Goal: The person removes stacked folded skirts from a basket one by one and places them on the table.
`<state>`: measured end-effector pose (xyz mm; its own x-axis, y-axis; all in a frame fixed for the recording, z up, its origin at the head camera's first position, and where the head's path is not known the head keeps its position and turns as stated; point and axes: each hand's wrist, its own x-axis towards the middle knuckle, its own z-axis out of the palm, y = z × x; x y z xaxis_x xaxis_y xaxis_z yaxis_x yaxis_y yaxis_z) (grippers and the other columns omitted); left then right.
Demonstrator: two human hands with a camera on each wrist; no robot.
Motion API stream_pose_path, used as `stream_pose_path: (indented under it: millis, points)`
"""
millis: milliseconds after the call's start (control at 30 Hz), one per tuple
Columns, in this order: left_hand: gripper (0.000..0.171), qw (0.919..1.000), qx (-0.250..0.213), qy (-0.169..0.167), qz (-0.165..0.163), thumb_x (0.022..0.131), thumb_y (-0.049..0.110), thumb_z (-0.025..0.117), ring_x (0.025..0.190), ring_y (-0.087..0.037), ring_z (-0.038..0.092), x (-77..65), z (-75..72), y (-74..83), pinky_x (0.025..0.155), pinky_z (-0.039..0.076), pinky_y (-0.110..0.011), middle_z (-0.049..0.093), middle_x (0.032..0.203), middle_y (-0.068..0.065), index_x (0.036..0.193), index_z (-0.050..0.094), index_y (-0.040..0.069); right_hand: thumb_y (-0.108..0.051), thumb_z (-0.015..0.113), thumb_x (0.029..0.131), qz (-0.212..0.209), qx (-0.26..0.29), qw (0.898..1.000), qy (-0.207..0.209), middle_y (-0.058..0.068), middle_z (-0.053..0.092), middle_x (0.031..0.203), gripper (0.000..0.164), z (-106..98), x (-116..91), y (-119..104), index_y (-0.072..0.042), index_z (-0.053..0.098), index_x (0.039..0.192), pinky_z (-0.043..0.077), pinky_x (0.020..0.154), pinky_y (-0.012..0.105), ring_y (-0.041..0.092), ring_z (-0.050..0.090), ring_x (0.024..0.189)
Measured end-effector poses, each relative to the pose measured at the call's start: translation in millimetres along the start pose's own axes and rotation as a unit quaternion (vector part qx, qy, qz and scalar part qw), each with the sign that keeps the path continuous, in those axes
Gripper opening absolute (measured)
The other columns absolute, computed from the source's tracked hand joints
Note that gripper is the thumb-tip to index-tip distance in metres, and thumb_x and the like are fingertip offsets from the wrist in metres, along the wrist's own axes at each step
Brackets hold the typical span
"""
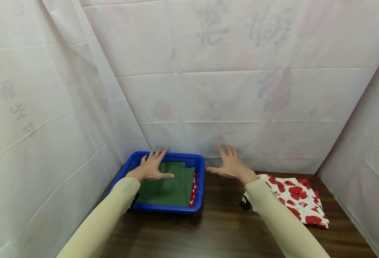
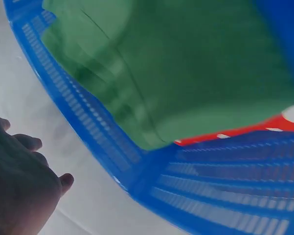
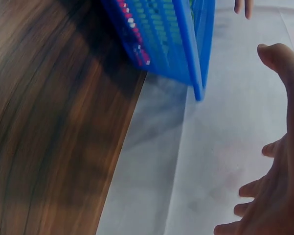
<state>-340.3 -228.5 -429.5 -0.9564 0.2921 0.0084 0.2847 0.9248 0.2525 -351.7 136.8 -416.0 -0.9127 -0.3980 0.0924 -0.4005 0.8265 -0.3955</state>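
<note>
Only my head view catches the red-and-white floral cloth (image 1: 300,200) at right; my left wrist view brings out the slotted plastic of the blue basket (image 1: 176,208) and red dotted fabric (image 1: 193,193) edging from under smooth green cloth (image 1: 166,188). That basket sits left on the wood-grained tabletop (image 1: 221,229), beneath the outspread left hand (image 1: 150,167); the right hand (image 1: 230,166), fingers also apart, hovers right of it

Two hands (image 1: 149,169) (image 1: 232,167), one basket (image 1: 163,208), three cloths (image 1: 166,190) (image 1: 193,191) (image 1: 299,197) (visible)
</note>
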Motion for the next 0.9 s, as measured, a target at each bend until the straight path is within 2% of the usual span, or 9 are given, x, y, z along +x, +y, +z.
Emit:
stream_pose_path:
  millis: [233,333,467,600,700,900]
  points:
    - [0.121,0.9988,-0.043,-0.007,-0.024,0.082,0.076,0.067,0.156,-0.052,0.003,-13.6,12.3,-19.3,0.115,0.01,-0.079,0.005,0.171,-0.025,0.167,0.004,0.017,-0.077,0.06,0.086,0.001,0.02,1.0,-0.017,0.027,0.014,0.17,0.113,14,5,-26,-0.012,0.016,0.166,0.021,0.119,0.073,0.051,0.011,0.156]
    - [0.122,0.9973,-0.063,-0.007,-0.037,0.082,0.077,0.067,0.155,-0.053,0.011,-21.3,19.8,-26.5,0.115,0.012,-0.08,0.005,0.172,-0.024,0.167,0.004,0.018,-0.077,0.06,0.085,-0.001,0.037,0.999,-0.023,0.027,0.015,0.169,0.113,23,8,-36,-0.012,0.016,0.166,0.026,0.116,0.074,0.05,0.013,0.155]
    - [0.122,0.9964,-0.071,-0.004,-0.046,0.082,0.078,0.066,0.151,-0.056,0.02,-30.5,26.3,-35.0,0.113,0.02,-0.08,0.008,0.171,-0.025,0.167,0.004,0.017,-0.076,0.061,0.086,0.002,0.058,0.998,-0.038,0.027,0.012,0.17,0.112,33,10,-48,-0.015,0.012,0.167,0.028,0.114,0.074,0.049,0.013,0.156]
    - [0.122,0.9958,-0.08,-0.011,-0.043,0.083,0.076,0.067,0.151,-0.056,0.019,-38.5,28.0,-42.5,0.113,0.026,-0.077,0.008,0.171,-0.026,0.167,0.001,0.015,-0.074,0.063,0.086,0.003,0.067,0.997,-0.043,0.027,0.011,0.17,0.111,38,11,-59,-0.018,0.013,0.167,0.03,0.113,0.075,0.049,0.013,0.156]
    - [0.123,0.9943,-0.091,-0.026,-0.049,0.084,0.072,0.069,0.153,-0.055,0.016,-46.5,27.2,-48.9,0.113,0.027,-0.076,0.006,0.171,-0.027,0.167,-0.002,0.014,-0.072,0.065,0.086,0.004,0.075,0.996,-0.04,0.028,0.012,0.169,0.109,40,11,-66,-0.019,0.014,0.167,0.032,0.111,0.075,0.05,0.015,0.155]
    - [0.125,0.9906,-0.108,-0.045,-0.072,0.085,0.069,0.07,0.148,-0.059,0.023,-62.7,27.0,-57.9,0.11,0.032,-0.075,0.016,0.165,-0.037,0.166,-0.003,0.008,-0.07,0.066,0.087,0.016,0.06,0.997,-0.046,0.03,0.018,0.167,0.108,48,10,-77,-0.022,0.012,0.167,0.036,0.111,0.072,0.05,0.02,0.154]
